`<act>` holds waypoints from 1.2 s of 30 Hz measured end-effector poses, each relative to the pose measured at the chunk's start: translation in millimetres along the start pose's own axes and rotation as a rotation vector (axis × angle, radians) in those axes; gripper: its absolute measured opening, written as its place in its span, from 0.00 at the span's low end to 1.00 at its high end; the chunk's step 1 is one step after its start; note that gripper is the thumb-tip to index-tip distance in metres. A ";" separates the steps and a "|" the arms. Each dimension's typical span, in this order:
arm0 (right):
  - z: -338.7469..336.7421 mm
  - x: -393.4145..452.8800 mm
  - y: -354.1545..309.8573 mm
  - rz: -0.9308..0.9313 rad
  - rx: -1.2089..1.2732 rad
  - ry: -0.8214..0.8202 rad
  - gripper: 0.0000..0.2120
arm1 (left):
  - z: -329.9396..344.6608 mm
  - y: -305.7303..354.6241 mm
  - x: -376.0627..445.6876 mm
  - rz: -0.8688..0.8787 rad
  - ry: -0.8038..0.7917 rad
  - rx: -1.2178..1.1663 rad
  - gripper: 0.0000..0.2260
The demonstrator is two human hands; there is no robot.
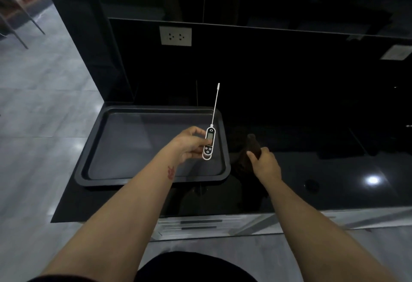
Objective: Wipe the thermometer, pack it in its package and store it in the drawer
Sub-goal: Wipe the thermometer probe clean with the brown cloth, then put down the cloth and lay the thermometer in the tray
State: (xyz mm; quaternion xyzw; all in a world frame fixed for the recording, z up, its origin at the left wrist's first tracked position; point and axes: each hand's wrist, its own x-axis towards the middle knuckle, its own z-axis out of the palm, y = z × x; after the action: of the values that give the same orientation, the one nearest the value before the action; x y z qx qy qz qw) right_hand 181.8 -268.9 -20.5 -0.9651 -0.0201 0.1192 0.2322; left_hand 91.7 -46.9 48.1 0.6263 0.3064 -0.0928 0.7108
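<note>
My left hand [189,145] grips the white body of a digital probe thermometer [209,142] above the right end of a dark tray. Its thin metal probe points up and away from me, ending in a white tip. My right hand [265,163] is closed on a dark brown cloth [253,145] that rises from the fist and hangs down over the black counter, just right of the thermometer. The cloth and thermometer are apart. No package or drawer front can be made out clearly.
A dark rectangular tray [124,176] lies on the glossy black counter [323,181] at its left end. A white wall socket [175,35] sits on the black back panel. Grey tiled floor lies to the left, and pale drawer fronts [200,223] show under the counter edge.
</note>
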 end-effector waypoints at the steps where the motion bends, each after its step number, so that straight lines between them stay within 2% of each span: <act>1: 1.8 -2.0 2.4 -0.041 -0.129 0.077 0.24 | 0.0 -0.6 0.1 -0.006 0.003 -0.006 0.09; 4: 3.8 -7.4 2.7 -0.258 -0.341 0.255 0.26 | 0.1 -2.3 1.8 -0.020 0.009 -0.021 0.10; 7: 9.1 -8.5 -1.4 -0.422 -0.376 0.227 0.26 | 1.3 -2.9 4.7 -0.034 0.010 -0.035 0.11; 10: 18.1 -12.8 -1.3 -0.443 -0.450 0.078 0.31 | 3.5 -2.4 4.6 -0.039 0.002 -0.041 0.11; 12: 22.5 -14.3 2.5 -0.440 -0.501 0.038 0.34 | 4.3 -2.5 4.8 -0.045 0.002 -0.054 0.12; 19: 22.9 -10.4 2.5 -0.418 -0.558 -0.020 0.31 | 6.8 -8.6 3.8 -0.080 0.025 -0.071 0.12; 21: 21.2 -11.2 1.2 -0.446 -0.567 0.038 0.32 | 6.1 -10.4 3.9 -0.087 0.024 -0.088 0.12; 25: 15.9 -21.4 -30.7 -0.596 -0.367 0.314 0.30 | 4.4 -11.0 4.9 -0.094 0.043 -0.136 0.12; 27: 16.8 -28.8 -54.5 -0.709 -0.283 0.273 0.29 | 6.1 -12.5 5.2 -0.095 0.055 -0.152 0.12; 29: 20.0 -37.5 -72.5 -0.797 -0.261 0.144 0.29 | 7.7 -14.6 4.4 -0.083 0.073 -0.178 0.12; 31: 24.3 -43.2 -81.9 -0.804 -0.265 0.035 0.27 | 6.2 -17.2 2.6 -0.055 0.083 -0.193 0.12; 34: 31.5 -43.6 -87.1 -0.784 -0.264 0.024 0.18 | -3.1 -21.1 -0.1 -0.020 0.091 -0.153 0.12; 36: 36.2 -40.2 -88.0 -0.779 -0.265 0.037 0.13 | -10.8 -24.6 -0.2 0.032 0.219 0.038 0.13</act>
State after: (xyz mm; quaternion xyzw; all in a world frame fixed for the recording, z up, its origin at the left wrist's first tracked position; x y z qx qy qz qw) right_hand 135.6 -178.2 -3.0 -0.9088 -0.3952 0.0016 0.1340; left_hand 75.4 -41.5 27.5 0.6510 0.3702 -0.0181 0.6624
